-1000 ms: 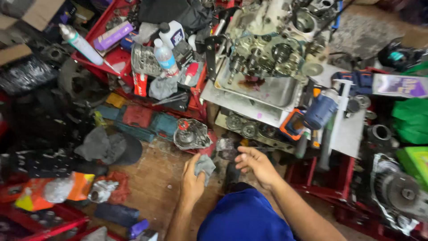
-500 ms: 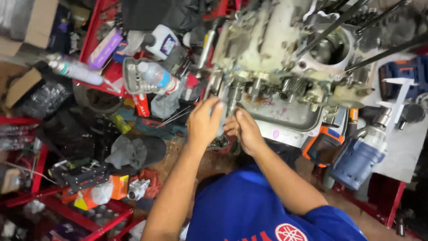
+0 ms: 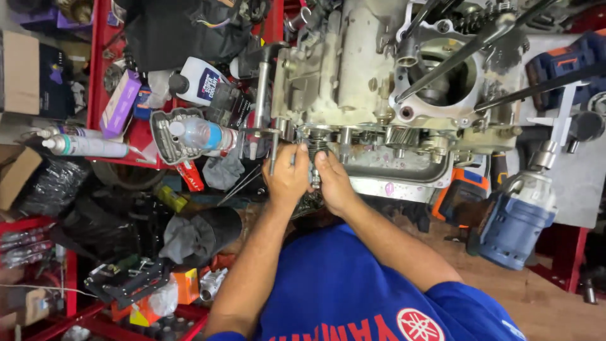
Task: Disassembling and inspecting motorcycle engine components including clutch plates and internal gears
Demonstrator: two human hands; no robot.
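1. Engine case [image 3: 328, 76], grey and greasy, lies on the metal tray [image 3: 404, 183] at the top middle
2. Blue power tool [image 3: 514, 221] rests right of it
3. Left hand [image 3: 287, 180] and right hand [image 3: 333, 183], side by side, pinch a small gear shaft [image 3: 315, 148] at the case's lower edge
4. Water bottle [image 3: 199, 134] lies to the left

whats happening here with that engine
A person in a blue shirt is working with both bare hands on a dirty engine block that sits on a metal tray. The left hand and right hand are pressed together around a small gear part at the block's lower edge. A blue power tool lies to the right, and a water bottle lies among clutter to the left.
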